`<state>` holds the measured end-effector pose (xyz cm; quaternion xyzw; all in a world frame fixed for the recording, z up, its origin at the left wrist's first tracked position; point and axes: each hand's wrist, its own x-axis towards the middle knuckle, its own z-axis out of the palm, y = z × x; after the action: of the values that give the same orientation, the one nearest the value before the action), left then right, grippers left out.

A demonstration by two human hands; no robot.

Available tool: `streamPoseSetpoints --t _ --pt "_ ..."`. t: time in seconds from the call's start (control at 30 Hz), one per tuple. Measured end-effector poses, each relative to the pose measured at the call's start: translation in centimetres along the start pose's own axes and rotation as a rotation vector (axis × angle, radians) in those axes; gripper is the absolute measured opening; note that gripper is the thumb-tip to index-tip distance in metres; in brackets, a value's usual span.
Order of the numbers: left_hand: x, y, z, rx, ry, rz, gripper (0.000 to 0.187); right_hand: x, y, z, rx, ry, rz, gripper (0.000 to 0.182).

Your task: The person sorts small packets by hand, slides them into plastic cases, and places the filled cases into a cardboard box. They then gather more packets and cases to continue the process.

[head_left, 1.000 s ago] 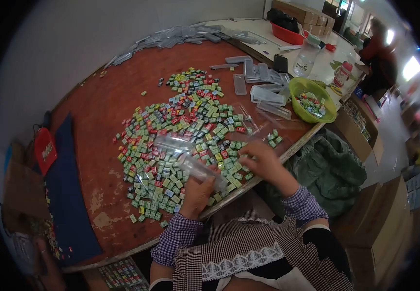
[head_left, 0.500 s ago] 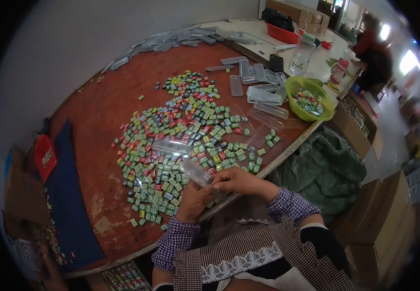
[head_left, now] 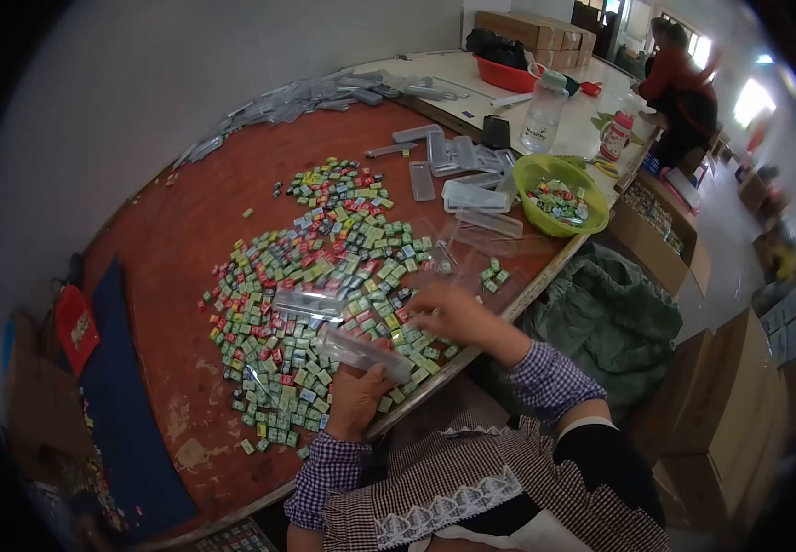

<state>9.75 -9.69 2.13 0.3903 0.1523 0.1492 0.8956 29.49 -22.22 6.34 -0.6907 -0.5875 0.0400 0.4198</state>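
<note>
Two hands work at the near edge of the round reddish-brown table (head_left: 186,221), and the relation that matters is between them. The left hand (head_left: 356,391) has its fingers closed around the near end of a clear, long plastic tray (head_left: 361,351), which it holds just above the table edge; the long axis of this tray runs from the far left to the near right, almost level. The right hand (head_left: 448,313) is to the right of the tray and a little farther, resting low over the heap of small green, red and blue wrapped cubes (head_left: 324,276). Its fingers point to the left, toward the heap, and they look bent together, but the hand is blurred, so I cannot tell if they pinch a cube or not. So the open tray lies to the near left of the right fingers, close but not touching, and the cubes lie directly under them. A second clear tray (head_left: 308,304) lies flat on the heap, just beyond the held one. A green plastic bowl (head_left: 600,207) with more cubes stands far to the right, well apart from both hands.
</note>
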Motion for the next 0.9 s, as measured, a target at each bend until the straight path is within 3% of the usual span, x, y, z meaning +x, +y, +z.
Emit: streamPoseSetpoints --t 0.03,0.07,0.27,0.4,0.73,0.83,0.87,0.9 --pt "-0.2 -0.1 -0.1 -0.001 0.001 0.011 0.066 0.0 -3.2 0.7 0.218 -0.215 0.140 0.023" --pt "0.0 -0.4 -0.7 0.047 -0.013 0.018 0.065 -0.3 -3.9 2.1 0.264 -0.339 0.145 0.022" --pt "-0.4 -0.2 -1.0 0.015 -0.018 -0.001 0.065 -0.7 -2.6 4.1 0.688 -0.504 0.351 0.019" --pt "-0.7 0.7 -0.3 0.041 -0.014 -0.080 0.060 -1.5 -2.0 4.3 0.895 -0.471 0.455 0.017" --pt "-0.5 0.2 -0.6 0.014 -0.017 -0.087 0.057 -2.2 -2.4 4.3 0.941 -0.413 0.520 0.013" --pt "-0.1 0.1 -0.7 0.205 0.047 -0.087 0.058 -2.0 -2.6 3.6 0.196 -0.176 0.208 0.010" --pt "-0.2 0.5 -0.4 0.193 0.067 -0.079 0.056 -1.5 -2.0 2.5 0.064 0.057 0.069 0.008" --pt "-0.2 0.5 -0.4 0.164 0.080 -0.062 0.056 -1.0 -1.1 0.9 -0.179 0.246 0.068 0.009"
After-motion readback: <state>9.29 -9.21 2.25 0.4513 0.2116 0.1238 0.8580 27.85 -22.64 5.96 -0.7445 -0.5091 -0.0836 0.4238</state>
